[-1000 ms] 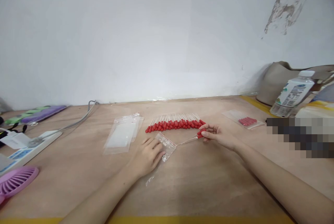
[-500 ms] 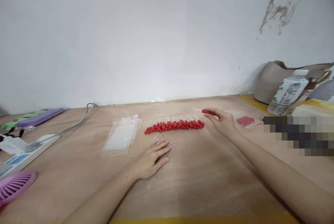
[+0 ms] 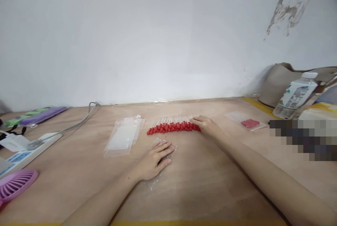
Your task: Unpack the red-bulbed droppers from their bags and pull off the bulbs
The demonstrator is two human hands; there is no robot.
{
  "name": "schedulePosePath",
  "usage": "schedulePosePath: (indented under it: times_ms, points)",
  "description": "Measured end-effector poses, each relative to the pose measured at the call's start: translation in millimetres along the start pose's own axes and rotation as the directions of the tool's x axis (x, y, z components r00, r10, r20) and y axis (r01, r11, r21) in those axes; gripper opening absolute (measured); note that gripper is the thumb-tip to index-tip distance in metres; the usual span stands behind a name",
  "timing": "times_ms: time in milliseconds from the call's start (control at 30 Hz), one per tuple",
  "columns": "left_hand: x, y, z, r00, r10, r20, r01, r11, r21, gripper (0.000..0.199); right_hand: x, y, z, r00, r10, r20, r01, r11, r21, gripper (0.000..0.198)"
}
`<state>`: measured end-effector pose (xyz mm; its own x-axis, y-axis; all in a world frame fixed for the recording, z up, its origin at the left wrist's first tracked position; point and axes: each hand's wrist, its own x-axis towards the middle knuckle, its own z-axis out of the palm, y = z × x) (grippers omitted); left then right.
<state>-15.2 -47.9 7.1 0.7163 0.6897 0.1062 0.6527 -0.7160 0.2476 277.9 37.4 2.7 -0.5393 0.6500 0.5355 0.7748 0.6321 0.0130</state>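
A row of thin pale sticks with red oval tips [image 3: 171,126] lies across the middle of the table, tips toward me. My right hand [image 3: 209,126] rests over the right end of this row, fingers stretched out onto the sticks; its thumb is hidden, and no stick shows raised in it. My left hand [image 3: 155,163] lies flat with fingers spread on a clear zip bag [image 3: 172,146], just in front of the row. To the left are several clear zip bags with white inserts [image 3: 119,138]. A clear bag holding red-tipped sticks [image 3: 250,123] lies to the right.
At the far right stand a plastic bottle [image 3: 297,94] and a grey-beige bag [image 3: 273,82]. On the left are a power strip [image 3: 19,155] with a grey cable [image 3: 79,124], a pink fan [image 3: 18,185] and a purple-green pouch [image 3: 44,116]. A white wall [image 3: 158,43] rises behind the table.
My right hand has moved left and slightly down, from holding a red-tipped stick or sticks in the air to touching the row's right end. My left hand stays on the bag.
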Motion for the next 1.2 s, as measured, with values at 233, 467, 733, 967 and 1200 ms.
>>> schedulePosePath:
  times_ms: [233,467,733,967,1200]
  points:
    - [0,1,0,1.0,-0.007,0.003,0.007,1.0,-0.007,0.046,-12,7,1,0.953,0.256,-0.164,-0.243,0.965,0.097,0.036]
    - [0,1,0,1.0,-0.008,0.002,0.008,1.0,0.002,0.046,-20,13,6,0.908,0.354,-0.225,-0.325,0.932,0.159,0.027]
    - [1,0,5,0.999,-0.044,-0.015,0.044,0.999,0.028,0.045,-25,-3,-4,0.886,0.347,-0.309,-0.317,0.938,0.142,0.021]
    - [2,5,9,0.996,-0.084,-0.016,0.084,0.996,0.01,0.046,-41,-62,-11,0.96,0.195,-0.2,-0.119,0.933,0.339,0.021]
    - [8,7,18,0.941,-0.279,-0.191,0.2,0.915,-0.349,0.046,-36,-116,-17,0.951,-0.215,0.223,0.11,0.907,0.407,0.059]
